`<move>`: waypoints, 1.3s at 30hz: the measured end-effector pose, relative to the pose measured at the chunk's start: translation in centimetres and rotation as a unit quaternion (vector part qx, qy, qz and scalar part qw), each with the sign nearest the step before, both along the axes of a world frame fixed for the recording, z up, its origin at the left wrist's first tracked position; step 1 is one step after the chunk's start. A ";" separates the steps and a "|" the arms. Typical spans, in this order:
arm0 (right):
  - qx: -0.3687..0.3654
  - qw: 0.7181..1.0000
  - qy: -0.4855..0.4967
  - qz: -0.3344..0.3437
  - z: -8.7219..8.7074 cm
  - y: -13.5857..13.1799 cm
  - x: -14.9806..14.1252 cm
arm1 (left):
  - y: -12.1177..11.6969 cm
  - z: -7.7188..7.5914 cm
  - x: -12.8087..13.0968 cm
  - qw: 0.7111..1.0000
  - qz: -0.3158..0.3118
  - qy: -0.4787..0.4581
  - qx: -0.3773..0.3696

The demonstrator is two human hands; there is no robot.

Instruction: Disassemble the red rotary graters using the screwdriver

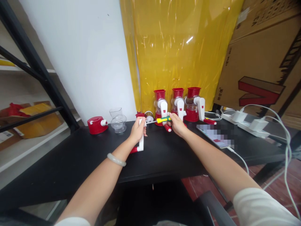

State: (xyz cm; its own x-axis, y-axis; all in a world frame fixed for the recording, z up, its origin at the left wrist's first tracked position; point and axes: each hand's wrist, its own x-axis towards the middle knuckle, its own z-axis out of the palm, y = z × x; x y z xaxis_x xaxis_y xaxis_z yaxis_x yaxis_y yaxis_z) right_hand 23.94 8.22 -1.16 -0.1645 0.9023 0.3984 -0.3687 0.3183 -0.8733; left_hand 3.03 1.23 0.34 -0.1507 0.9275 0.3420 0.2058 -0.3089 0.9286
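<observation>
- Table (162,157), long and black, sits in front of us.
- Behind it, we see a shiny yellow sheet (183,47) hanging down.
- On our right is a big brown box (254,66).
- Three red and white grinders (178,94) stand in a row near the sheet.
- A white power strip (244,124) lies on the right part of the table.
- A phone (211,135) lies near the grinders, with a white cord (231,150) at its end.
- On the left sits a red base (97,127), and just beside it stands a clear cup (118,123).
- Our left hand (137,130) is closed around a white crank (141,143), in the middle, in front of us. Its red handle (133,150) is at the bottom; we cannot tell if it touches the table.
- Our right hand (176,124) is wrapped around the green and yellow end of a screwdriver (162,120). Its thin rod points at the crank's top, but we cannot tell if the tip touches.
- A pale bracelet (116,160) circles our left wrist.
</observation>
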 end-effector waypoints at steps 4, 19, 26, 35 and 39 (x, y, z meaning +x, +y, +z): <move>-0.021 1.000 0.018 -0.004 0.2 0.0 0.0 | 0.0 0.0 0.0 1.000 -0.001 -0.001 0.000; -0.028 0.999 0.028 0.016 0.3 0.0 0.0 | 0.0 0.1 0.1 1.000 0.001 -0.006 -0.001; -0.006 1.000 0.016 0.025 0.1 -0.1 0.1 | 0.0 0.1 0.1 1.000 0.002 -0.008 0.001; -0.029 0.999 0.033 0.026 0.2 0.1 0.3 | -0.1 0.2 0.0 1.000 0.001 -0.005 0.003; -0.038 0.997 0.054 0.030 0.3 0.0 0.4 | -0.1 0.2 0.1 1.000 -0.002 -0.005 -0.001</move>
